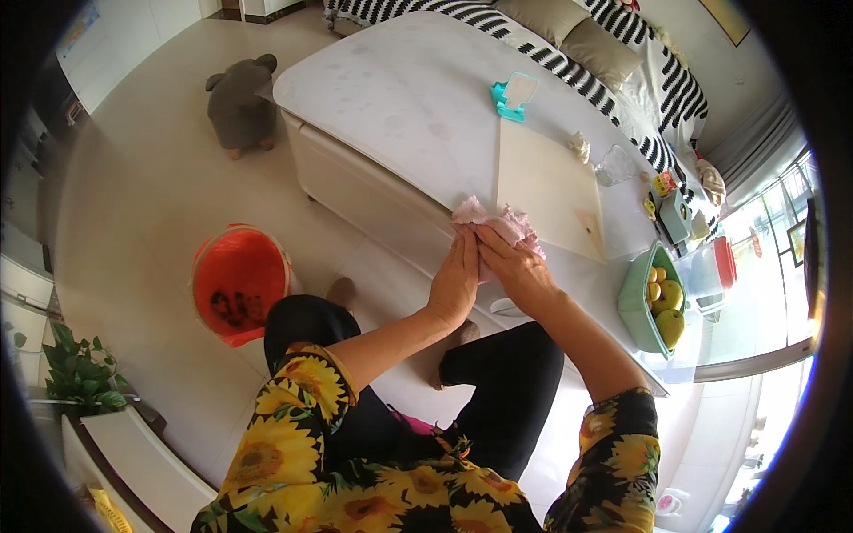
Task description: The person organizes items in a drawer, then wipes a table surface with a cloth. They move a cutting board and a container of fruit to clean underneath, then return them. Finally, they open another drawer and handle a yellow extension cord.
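A pink cloth (496, 216) is bunched at the near edge of a white coffee table (393, 86). My left hand (456, 283) grips it from the left side, fingers pointing away from me. Close against it, my right hand (516, 270) holds the same cloth, its fingers resting over the folds. Parts of the fingertips are hidden by the cloth. Just beyond lies a cream-coloured sheet or board (543, 180) with a set square (589, 230) on its near right part.
A red bucket (243, 280) stands on the floor to the left. A green basket (633, 293) of fruit sits on the table's right end, beside a red-lidded clear container (710, 270). Farther back are a turquoise stand (510, 110), crumpled tissue (579, 147), glass bowl (616, 166) and animal-shaped stool (241, 103).
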Tool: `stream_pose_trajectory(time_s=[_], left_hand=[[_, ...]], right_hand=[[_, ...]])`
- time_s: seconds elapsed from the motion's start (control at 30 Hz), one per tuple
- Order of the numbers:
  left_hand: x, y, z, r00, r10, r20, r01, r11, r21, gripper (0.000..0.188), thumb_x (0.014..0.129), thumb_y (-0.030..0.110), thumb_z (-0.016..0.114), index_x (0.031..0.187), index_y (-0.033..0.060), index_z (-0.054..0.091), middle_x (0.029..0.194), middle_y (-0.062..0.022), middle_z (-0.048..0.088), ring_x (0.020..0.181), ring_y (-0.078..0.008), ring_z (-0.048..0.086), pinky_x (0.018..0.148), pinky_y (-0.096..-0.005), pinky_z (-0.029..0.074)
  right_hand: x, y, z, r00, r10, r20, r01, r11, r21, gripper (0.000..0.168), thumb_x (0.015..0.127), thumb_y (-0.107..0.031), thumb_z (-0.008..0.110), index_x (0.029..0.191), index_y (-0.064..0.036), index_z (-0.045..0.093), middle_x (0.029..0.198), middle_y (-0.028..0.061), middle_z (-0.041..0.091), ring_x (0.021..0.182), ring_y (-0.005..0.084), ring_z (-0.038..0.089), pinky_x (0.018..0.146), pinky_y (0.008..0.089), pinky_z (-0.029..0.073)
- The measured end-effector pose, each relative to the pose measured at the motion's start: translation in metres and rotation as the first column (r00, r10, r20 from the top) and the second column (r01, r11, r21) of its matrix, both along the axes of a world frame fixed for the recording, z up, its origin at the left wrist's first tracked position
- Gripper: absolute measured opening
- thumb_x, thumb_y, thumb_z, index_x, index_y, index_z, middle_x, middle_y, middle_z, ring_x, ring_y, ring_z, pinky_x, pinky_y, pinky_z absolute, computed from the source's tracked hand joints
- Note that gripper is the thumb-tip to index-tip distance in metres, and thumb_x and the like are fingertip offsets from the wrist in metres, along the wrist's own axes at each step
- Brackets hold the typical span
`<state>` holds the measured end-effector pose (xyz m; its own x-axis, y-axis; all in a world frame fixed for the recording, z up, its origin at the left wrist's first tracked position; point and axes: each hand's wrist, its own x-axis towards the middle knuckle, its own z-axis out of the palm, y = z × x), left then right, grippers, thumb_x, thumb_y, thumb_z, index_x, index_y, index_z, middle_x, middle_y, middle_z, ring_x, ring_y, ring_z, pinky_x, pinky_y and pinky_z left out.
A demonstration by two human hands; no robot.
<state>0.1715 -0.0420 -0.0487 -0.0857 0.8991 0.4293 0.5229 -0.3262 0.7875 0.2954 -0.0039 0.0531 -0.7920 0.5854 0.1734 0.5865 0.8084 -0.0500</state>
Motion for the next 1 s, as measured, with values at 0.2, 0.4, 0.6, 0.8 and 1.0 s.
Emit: stream_pose_trajectory(time_s=[0.2, 0.4, 0.6, 0.8, 1.0], left_hand=[[-0.021, 0.002, 0.010, 0.985, 0.084, -0.152, -0.077, 0.995, 0.056, 0.056, 0.089, 0.003, 0.052, 0.139, -0.0095, 0.031, 0.136, -0.0263, 0.045, 0.122, -0.0395, 0.050, 0.096, -0.0388, 0.048], [-0.069, 0.025, 0.007, 0.874, 0.384, -0.299, -0.348, 0.923, 0.167, 0.051, 0.089, 0.002, 0.049, 0.138, -0.0046, 0.037, 0.130, -0.0228, 0.052, 0.110, -0.0360, 0.058, 0.086, -0.0392, 0.051], [-0.140, 0.058, 0.011, 0.894, 0.433, -0.115, -0.430, 0.901, 0.053, 0.050, 0.093, 0.003, 0.045, 0.142, -0.0020, 0.033, 0.132, -0.0229, 0.051, 0.113, -0.0357, 0.055, 0.092, -0.0380, 0.048], [-0.155, 0.089, 0.007, 0.923, 0.263, 0.281, -0.303, 0.946, 0.112, 0.051, 0.099, 0.011, 0.045, 0.146, 0.0014, 0.027, 0.139, -0.0213, 0.044, 0.112, -0.0315, 0.056, 0.090, -0.0361, 0.050], [-0.108, 0.055, 0.025, 0.959, 0.282, 0.018, -0.279, 0.955, -0.102, 0.051, 0.095, 0.007, 0.050, 0.142, -0.0018, 0.034, 0.131, -0.0218, 0.049, 0.105, -0.0335, 0.059, 0.082, -0.0369, 0.052]], right_hand=[[-0.016, 0.007, 0.004, 1.000, -0.026, 0.009, 0.026, 0.997, -0.068, 0.055, 0.076, 0.005, 0.055, 0.129, -0.008, 0.055, 0.139, 0.0049, 0.046, 0.114, 0.0301, 0.057, 0.091, 0.0392, 0.050], [-0.072, 0.039, -0.006, 0.987, 0.135, -0.090, -0.119, 0.979, 0.169, 0.051, 0.077, 0.001, 0.056, 0.126, -0.011, 0.057, 0.138, 0.0032, 0.047, 0.123, 0.0259, 0.050, 0.092, 0.0448, 0.047], [-0.155, 0.080, -0.031, 0.983, 0.098, -0.153, -0.075, 0.986, 0.151, 0.037, 0.080, -0.004, 0.057, 0.115, -0.010, 0.062, 0.138, 0.0020, 0.047, 0.119, 0.0250, 0.052, 0.091, 0.0430, 0.047], [-0.179, 0.091, -0.038, 0.997, 0.030, -0.069, -0.029, 1.000, 0.006, 0.037, 0.080, -0.005, 0.059, 0.116, -0.010, 0.062, 0.138, 0.0024, 0.048, 0.103, 0.0277, 0.058, 0.092, 0.0363, 0.048], [-0.113, 0.058, -0.029, 0.975, -0.025, -0.221, 0.021, 1.000, -0.018, 0.034, 0.080, -0.004, 0.059, 0.112, -0.009, 0.064, 0.138, 0.0027, 0.049, 0.110, 0.0253, 0.057, 0.099, 0.0462, 0.041]])
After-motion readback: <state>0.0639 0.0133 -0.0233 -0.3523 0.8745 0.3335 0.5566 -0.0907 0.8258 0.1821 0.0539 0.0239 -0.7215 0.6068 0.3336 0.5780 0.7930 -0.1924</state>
